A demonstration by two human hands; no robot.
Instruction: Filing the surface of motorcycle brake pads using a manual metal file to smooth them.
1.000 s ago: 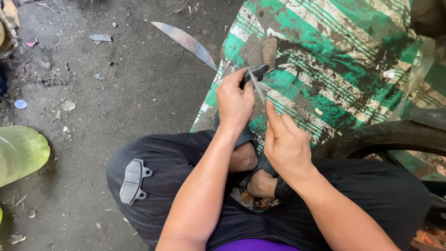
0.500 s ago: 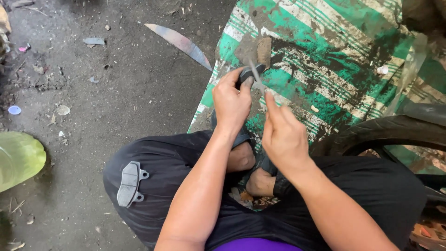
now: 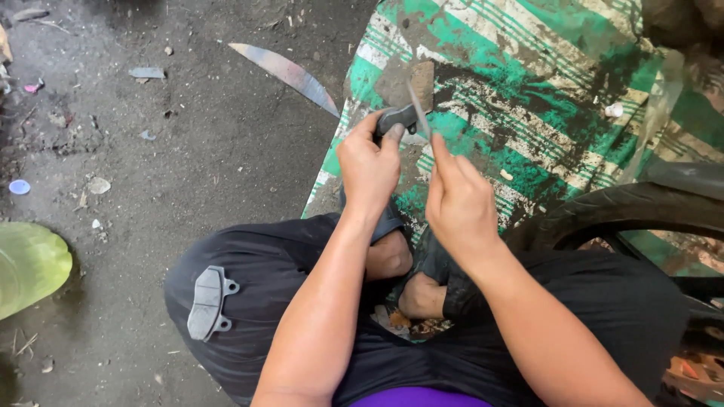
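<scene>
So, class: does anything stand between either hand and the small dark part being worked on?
Nothing visible does. The left hand already grips the dark part, and the right hand presses a thin blade against it.

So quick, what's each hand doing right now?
Left hand: closed, holding a small dark metal part.
Right hand: closed, pinching a thin blade against that part.

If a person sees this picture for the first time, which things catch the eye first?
In the middle, the left hand holds a small dark part while the right hand works a thin metal strip against it. Behind them lies a dirty green-and-white striped mat. A grey brake pad rests on the person's left knee, and a curved blade lies on the ground.
</scene>
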